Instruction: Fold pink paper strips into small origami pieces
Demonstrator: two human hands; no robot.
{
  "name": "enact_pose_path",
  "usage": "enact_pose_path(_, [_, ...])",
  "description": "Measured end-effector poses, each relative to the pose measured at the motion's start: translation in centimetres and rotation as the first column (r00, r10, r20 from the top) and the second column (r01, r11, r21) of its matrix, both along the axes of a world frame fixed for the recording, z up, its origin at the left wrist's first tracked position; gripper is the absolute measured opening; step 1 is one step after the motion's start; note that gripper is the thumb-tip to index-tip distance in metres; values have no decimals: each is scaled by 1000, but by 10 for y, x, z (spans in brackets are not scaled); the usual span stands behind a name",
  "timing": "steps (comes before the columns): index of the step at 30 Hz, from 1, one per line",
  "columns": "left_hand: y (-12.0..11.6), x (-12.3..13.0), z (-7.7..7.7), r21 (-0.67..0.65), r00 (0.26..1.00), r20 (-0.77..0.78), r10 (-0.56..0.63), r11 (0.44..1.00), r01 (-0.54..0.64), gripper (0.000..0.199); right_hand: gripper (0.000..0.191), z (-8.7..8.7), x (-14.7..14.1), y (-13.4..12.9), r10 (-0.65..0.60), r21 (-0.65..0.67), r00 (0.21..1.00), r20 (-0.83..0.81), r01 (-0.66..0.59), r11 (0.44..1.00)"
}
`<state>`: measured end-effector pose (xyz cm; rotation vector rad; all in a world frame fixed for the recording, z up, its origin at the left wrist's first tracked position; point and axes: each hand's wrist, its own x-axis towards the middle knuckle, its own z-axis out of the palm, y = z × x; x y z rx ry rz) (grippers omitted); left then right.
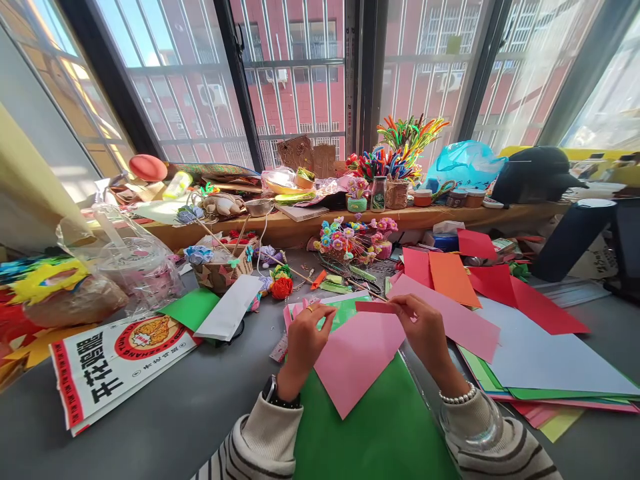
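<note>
Tall barred windows look out on a pink building, and below them a cluttered sill runs behind the far edge of the grey bench. Bright pipe cleaners, a blue plastic bag and a black cap sit along that sill.

Near the middle of the bench, a person in striped sleeves works over a pink paper sheet, which lies on a large green sheet reaching toward the near edge, one corner pointing that way. The right hand has its thumb and fingers pinched on one end of a red paper strip, held above the upper part of the pink paper. Opposite, the left hand is near the strip's free end but apart from it; its thumb and forefinger are drawn close, and whether anything is between them cannot be told.

Toward the bench's right edge lies a stack of coloured paper topped by a pale blue sheet, with an orange sheet and red sheets near it. Toward the left edge lie a printed paper bag and a folded white paper. Colourful craft flowers stand by the far edge.
</note>
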<state>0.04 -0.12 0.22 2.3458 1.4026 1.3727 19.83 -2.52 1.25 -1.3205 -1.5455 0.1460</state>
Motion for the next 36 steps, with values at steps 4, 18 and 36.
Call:
enact_pose_path(4, [-3, 3, 3, 39, 997, 77, 9, 999, -12, 16, 11, -1, -6, -1, 109, -4, 994, 10, -109, 994])
enact_pose_path(18, [-10, 16, -4, -108, 990, -82, -117, 988, 108, 17, 13, -12, -15, 2, 86, 92, 980, 182, -104, 990])
enact_pose_path(36, [-9, 17, 10, -595, 819, 566, -89, 644, 481, 23, 26, -3, -18, -3, 200, -174, 874, -443, -303, 937])
